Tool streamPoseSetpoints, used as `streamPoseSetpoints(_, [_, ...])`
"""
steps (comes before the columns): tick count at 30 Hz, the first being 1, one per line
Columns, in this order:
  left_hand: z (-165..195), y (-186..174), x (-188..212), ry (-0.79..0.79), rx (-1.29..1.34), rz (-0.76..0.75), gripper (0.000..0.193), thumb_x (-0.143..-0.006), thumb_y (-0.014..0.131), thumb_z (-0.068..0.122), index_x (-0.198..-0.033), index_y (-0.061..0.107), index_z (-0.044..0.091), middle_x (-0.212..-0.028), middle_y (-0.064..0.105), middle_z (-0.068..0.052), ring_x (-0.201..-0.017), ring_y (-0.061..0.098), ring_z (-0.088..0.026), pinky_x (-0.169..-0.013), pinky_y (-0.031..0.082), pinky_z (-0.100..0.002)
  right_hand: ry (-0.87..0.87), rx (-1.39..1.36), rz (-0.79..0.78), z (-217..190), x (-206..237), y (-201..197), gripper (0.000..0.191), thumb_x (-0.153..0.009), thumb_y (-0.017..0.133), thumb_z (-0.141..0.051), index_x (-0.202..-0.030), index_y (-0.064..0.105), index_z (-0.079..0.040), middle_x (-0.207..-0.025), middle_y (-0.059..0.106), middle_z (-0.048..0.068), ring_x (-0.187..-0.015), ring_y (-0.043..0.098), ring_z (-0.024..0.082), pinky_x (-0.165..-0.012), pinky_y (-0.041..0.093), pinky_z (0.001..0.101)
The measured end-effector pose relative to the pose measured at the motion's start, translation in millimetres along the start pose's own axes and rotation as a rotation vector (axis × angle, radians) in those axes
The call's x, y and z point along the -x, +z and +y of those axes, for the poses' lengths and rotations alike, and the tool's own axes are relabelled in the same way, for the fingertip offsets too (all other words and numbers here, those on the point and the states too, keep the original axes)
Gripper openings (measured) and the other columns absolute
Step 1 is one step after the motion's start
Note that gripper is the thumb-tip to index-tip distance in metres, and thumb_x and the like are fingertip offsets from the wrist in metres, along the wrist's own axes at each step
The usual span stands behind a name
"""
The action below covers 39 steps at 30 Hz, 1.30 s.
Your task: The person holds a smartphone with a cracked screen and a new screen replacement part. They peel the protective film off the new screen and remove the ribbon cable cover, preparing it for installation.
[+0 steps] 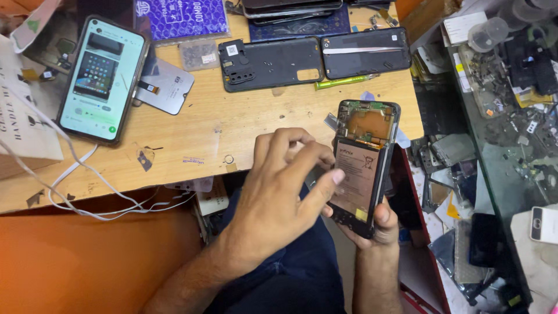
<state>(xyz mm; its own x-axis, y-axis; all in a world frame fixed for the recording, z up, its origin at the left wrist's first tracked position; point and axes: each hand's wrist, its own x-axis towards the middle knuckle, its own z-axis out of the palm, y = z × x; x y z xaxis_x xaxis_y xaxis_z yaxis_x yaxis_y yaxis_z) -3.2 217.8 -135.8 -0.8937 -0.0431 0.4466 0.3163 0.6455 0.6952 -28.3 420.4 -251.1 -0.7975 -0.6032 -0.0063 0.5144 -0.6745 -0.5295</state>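
Cradling the opened phone from below, my right hand wraps its fingers round the lower end, tilting the exposed battery up over the wooden bench edge. My left hand curls loosely, thumb pressing the battery's side. Behind lies a purple patterned packet, flat, near a lit phone.

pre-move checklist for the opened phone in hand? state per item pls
1. Opened phone supported: right hand cups its lower end from beneath - ok.
2. Left hand thumb on the battery edge: touching - ok.
3. Back cover off, insides exposed - ok.
4. Battery connector unplugged: cannot tell.
5. Phone over the wooden table: only its top is, the rest hangs over the lap - not ok.
6. Tool in hand: none visible; green tool lies on the table - not ok.
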Motion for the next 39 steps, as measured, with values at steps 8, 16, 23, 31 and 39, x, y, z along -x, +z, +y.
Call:
streamPoseSetpoints(8, [8.0, -6.5, -10.9, 0.035, 0.189, -0.113, 0.015, -0.096, 0.075, 0.016, -0.108, 0.066, 0.012, -0.079, 0.062, 0.002, -0.063, 0.063, -0.010, -0.056, 0.050, -0.030, -0.005, 0.067, -0.071, 5.4, 8.3, 11.5, 0.100, -0.077, 0.093, -0.047, -0.149, 0.038, -0.004, -0.137, 0.049, 0.015, -0.114, 0.057, 0.028, -0.077, 0.053, 0.0408])
streamPoseSetpoints(16, [6.8, -2.7, -12.8, 0.033, 0.210, -0.183, 0.016, -0.094, 0.078, 0.020, -0.106, 0.070, 0.014, -0.068, 0.058, 0.004, -0.057, 0.059, -0.007, -0.049, 0.047, -0.027, 0.089, 0.169, -0.065, -2.7, 10.5, 20.9, 0.111, -0.074, 0.092, -0.053, -0.150, 0.033, 0.000, -0.129, 0.049, 0.020, -0.101, 0.059, 0.027, -0.071, 0.052, 0.0382])
streamPoseSetpoints(23, [5.7, -0.4, -6.2, 0.104, 0.253, -0.027, 0.018, -0.093, 0.082, 0.014, -0.110, 0.075, 0.012, -0.084, 0.069, 0.001, -0.070, 0.068, -0.007, -0.060, 0.054, -0.025, 0.138, 0.093, -0.077, -5.1, 10.4, 15.4, 0.109, -0.075, 0.094, -0.049, -0.148, 0.032, 0.002, -0.126, 0.049, 0.020, -0.104, 0.056, 0.027, -0.072, 0.052, 0.0375])
streamPoseSetpoints(31, [-5.1, -0.5, -4.4, 0.023, 0.404, -0.113, 0.019, -0.093, 0.083, 0.013, -0.111, 0.075, 0.011, -0.078, 0.063, 0.004, -0.067, 0.063, -0.004, -0.057, 0.052, -0.023, 0.174, 0.141, -0.094, -7.4, 9.1, 17.3, 0.101, -0.073, 0.095, -0.049, -0.139, 0.037, 0.001, -0.128, 0.046, 0.016, -0.101, 0.054, 0.025, -0.071, 0.051, 0.0370])
streamPoseSetpoints(39, [-20.5, -12.1, -14.5, -0.049, 0.389, -0.358, 0.012, -0.092, 0.078, 0.017, -0.100, 0.071, 0.011, -0.064, 0.054, 0.006, -0.055, 0.051, -0.002, -0.048, 0.040, -0.022, 0.246, 0.150, -0.099, -6.4, 10.3, 16.1, 0.106, -0.072, 0.095, -0.050, -0.143, 0.037, 0.002, -0.122, 0.049, 0.018, -0.100, 0.055, 0.026, -0.070, 0.049, 0.0360])
